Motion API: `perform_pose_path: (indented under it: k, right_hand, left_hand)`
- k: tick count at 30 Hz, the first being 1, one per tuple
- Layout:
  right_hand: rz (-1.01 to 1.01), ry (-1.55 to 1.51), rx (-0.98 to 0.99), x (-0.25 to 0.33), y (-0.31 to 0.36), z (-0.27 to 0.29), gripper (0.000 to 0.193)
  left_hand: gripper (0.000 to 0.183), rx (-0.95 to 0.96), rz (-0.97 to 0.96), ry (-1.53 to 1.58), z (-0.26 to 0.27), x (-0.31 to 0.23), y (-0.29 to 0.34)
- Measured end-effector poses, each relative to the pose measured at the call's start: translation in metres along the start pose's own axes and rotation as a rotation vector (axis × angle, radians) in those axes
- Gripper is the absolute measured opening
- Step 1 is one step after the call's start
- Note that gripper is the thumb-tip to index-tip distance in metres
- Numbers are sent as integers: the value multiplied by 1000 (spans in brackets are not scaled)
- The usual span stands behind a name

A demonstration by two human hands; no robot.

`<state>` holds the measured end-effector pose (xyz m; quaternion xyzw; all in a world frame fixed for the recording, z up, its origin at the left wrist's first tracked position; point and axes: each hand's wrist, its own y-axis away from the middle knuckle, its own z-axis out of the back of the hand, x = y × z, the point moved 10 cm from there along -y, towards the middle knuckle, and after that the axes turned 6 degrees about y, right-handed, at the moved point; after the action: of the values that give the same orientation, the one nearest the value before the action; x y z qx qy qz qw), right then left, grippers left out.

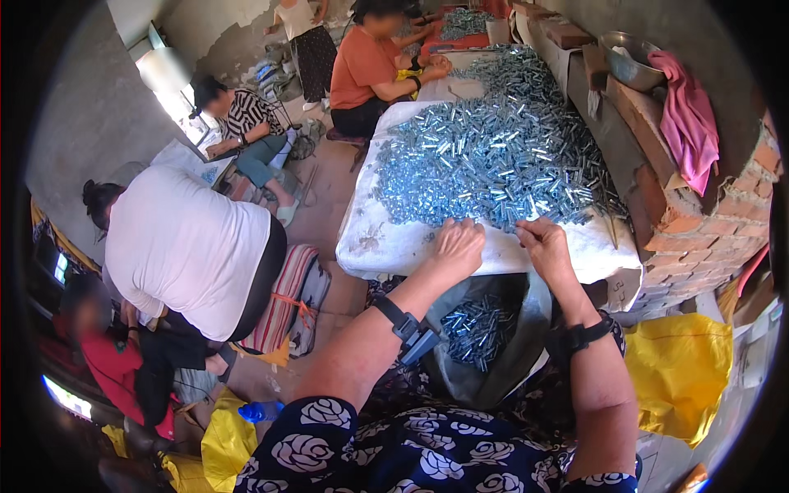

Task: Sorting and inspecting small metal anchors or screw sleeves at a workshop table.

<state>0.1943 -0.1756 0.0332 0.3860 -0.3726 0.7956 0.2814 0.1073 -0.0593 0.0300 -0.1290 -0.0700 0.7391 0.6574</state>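
A big heap of small shiny metal cylinders covers much of a white cloth-covered table. Toward its near left the heap turns into smaller bluish, glinting pieces. At the heap's near edge my left hand rests with its fingers curled in, and what they hold, if anything, is hidden. My right hand is just to the right, thumb and fingers pinched together at the edge of the heap; I cannot make out what is between them. Below the table edge, between my forearms, an open dark sack holds more metal cylinders.
A brick ledge on the right carries a metal bowl and a pink cloth. Yellow sacks lie at both sides. A person in white bends over at left beside a striped bundle. Several others sit farther back.
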Motion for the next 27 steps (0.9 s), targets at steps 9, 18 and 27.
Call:
perform_pose_path:
  k: [9,18,27]
  right_hand:
    - [-192,-193,116,4,19,-12,15]
    - [-308,-447,171,11,32,-18,15]
    - [-296,-444,232,19,36,-30,13]
  left_hand:
    - [12,-207,183,411,30,21,20]
    - [14,-183,414,1468,23,25,45]
    - [18,-235,392,1644,29,15,55]
